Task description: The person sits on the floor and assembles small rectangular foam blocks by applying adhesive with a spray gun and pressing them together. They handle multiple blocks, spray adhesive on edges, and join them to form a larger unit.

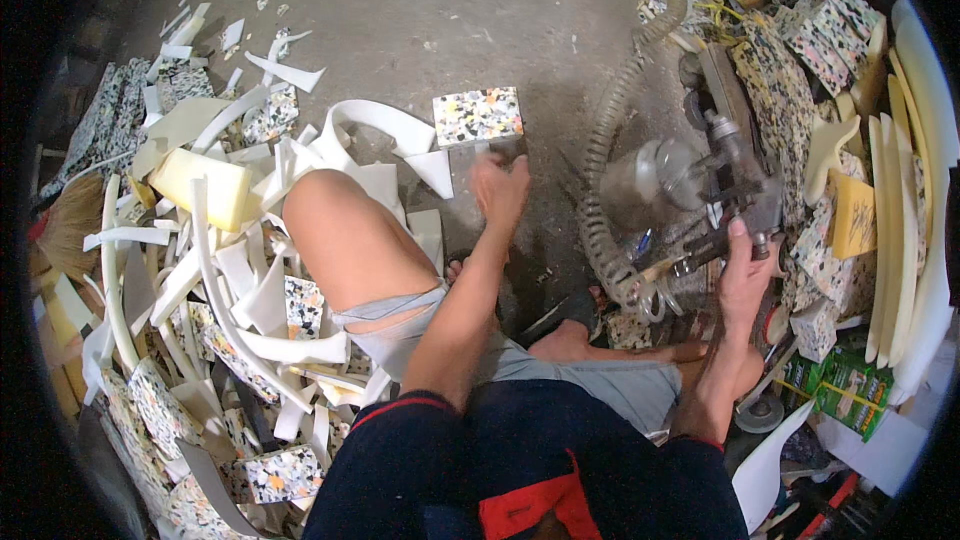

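My right hand (745, 285) is closed round the handle of a grey metal spray gun (728, 155) on my right. A clear cup (655, 178) sits on the gun's left side, its outline somewhat smeared. My left hand (500, 188) is stretched forward over the floor, its fingers partly curled and blurred. Just beyond those fingertips is a rectangular speckled foam block (478, 117), white with black, orange and yellow flecks. Whether the fingers touch the block's near edge I cannot make out.
A coiled air hose (592, 170) arches between the block and the gun. White foam offcuts (265, 290) heap up on my left, with a yellow foam piece (203, 187) on top. Speckled foam (775, 70) and curved pale strips (890, 240) stand at right, above a green packet (855, 390).
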Action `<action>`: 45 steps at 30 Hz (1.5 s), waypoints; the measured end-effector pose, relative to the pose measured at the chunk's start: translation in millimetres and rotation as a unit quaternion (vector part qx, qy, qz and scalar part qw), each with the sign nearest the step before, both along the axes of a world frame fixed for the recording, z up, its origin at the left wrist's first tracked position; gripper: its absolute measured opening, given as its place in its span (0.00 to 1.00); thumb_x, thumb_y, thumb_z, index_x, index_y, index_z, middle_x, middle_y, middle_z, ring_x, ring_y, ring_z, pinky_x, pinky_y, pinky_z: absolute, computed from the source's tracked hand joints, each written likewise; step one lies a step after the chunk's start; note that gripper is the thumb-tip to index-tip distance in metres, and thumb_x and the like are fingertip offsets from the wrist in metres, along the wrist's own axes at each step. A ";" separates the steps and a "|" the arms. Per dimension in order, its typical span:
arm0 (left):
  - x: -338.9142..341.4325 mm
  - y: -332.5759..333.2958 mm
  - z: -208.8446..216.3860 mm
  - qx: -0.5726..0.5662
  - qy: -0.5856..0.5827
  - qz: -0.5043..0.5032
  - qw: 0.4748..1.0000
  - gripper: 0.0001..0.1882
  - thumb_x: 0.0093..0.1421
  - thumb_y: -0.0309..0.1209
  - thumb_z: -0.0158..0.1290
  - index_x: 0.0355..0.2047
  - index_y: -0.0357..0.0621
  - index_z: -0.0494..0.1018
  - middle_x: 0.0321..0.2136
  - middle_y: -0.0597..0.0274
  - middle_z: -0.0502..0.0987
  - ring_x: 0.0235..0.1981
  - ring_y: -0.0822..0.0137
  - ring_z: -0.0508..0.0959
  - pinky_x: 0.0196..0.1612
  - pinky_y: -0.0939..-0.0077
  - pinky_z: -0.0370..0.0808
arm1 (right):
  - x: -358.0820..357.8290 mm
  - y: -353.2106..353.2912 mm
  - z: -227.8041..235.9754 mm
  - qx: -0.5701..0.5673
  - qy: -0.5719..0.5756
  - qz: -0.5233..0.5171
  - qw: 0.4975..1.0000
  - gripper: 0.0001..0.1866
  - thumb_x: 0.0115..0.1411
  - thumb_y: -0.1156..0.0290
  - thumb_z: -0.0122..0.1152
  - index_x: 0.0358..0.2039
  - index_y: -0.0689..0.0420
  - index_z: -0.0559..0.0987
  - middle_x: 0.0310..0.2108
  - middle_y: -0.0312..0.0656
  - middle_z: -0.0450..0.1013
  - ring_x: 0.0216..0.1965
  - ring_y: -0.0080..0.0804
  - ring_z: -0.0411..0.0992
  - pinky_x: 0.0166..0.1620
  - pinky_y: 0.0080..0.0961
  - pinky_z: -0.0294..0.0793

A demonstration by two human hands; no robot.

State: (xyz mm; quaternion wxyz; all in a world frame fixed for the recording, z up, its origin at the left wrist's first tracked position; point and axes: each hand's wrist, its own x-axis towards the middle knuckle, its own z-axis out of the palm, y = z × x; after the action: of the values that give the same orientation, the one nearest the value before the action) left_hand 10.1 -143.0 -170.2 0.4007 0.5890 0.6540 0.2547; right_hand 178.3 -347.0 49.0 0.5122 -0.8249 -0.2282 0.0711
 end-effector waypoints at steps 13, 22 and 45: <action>9.1 13.6 -86.3 -0.265 -0.127 0.093 0.951 0.24 0.56 0.38 0.62 0.44 0.31 0.70 0.30 0.46 0.78 0.31 0.53 0.78 0.35 0.56 0.75 | -1.7 -29.4 -31.6 -0.053 0.095 0.152 0.982 0.16 0.68 0.69 0.57 0.51 0.65 0.72 0.35 0.42 0.76 0.34 0.29 0.73 0.42 0.27 0.73; 24.3 30.7 70.8 -0.115 -0.402 -0.057 0.907 0.10 0.70 0.37 0.52 0.40 0.46 0.64 0.22 0.64 0.72 0.20 0.71 0.72 0.20 0.72 0.71 | -30.9 0.3 12.0 0.128 0.088 0.111 0.982 0.20 0.60 0.80 0.61 0.53 0.64 0.70 0.35 0.39 0.73 0.29 0.25 0.71 0.35 0.21 0.72; 6.8 55.7 181.3 0.122 -0.430 -0.191 0.874 0.08 0.73 0.36 0.46 0.42 0.46 0.62 0.18 0.67 0.67 0.14 0.75 0.67 0.17 0.78 0.68 | -93.8 97.3 110.9 0.171 -0.007 0.206 0.964 0.25 0.67 0.54 0.61 0.50 0.66 0.76 0.29 0.43 0.77 0.31 0.23 0.73 0.34 0.24 0.72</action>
State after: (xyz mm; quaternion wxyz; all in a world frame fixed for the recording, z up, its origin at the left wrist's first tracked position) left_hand 16.8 -87.3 11.1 0.6084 0.5785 0.2556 0.4794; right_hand 84.5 -249.7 159.9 0.6182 -0.6609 -0.4052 0.1293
